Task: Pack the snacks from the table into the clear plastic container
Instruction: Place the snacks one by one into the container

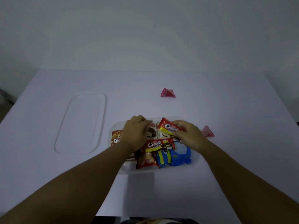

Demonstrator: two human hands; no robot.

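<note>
The clear plastic container (195,159) sits near the table's front middle, filled with several snack packs. My right hand (188,134) grips a red Creamo biscuit pack (168,126) over the container's far right corner. My left hand (135,132) rests palm down inside the container on a chocolate pie pack (152,132); whether it grips the pack is hidden. A second red Creamo pack (160,144), two blue packs (176,156) and a brown wafer pack (115,137) lie inside. Two pink triangular snacks remain on the table: one (168,93) far behind, one (207,131) just right of the container.
The container's clear lid (80,123) lies flat on the white table (226,102), to the left of the container. A plain wall rises behind the table's far edge. The table's front edge is close to my body.
</note>
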